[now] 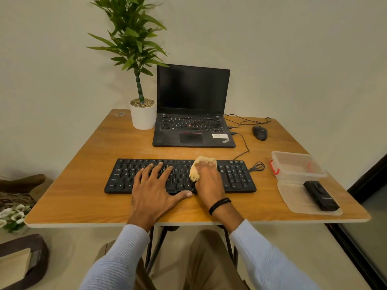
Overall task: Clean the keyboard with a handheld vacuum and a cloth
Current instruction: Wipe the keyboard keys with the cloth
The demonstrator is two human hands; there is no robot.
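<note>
Head view: you look down on a wooden table with both of your hands on the keyboard.
Keyboard: black, full-width with a number pad at its right end. It lies flat and square to the near edge of the table, in front of the laptop. Its thin black cable leaves the far right corner and sits in a small coil just beside it.
Left hand: your fingers are spread and straight, flat on the left half of the keys. The thumb reaches along the keyboard's near edge.
Right hand: you grip the cloth and press it onto the keys just left of the number pad. The hand is slightly blurred, and a dark band circles the wrist.
Cloth: pale yellow and bunched, bulging out past your fingers on the far and left sides.
Handheld vacuum: small, black and oblong, lying on a clear lid at the table's right edge, well apart from both hands.
Container: a clear box with red clips, just behind the lid.
Laptop: black, open, with a dark screen.
Mouse: black and wired, to the right of the laptop.
Plant: in a white pot, to the left of the laptop.
</note>
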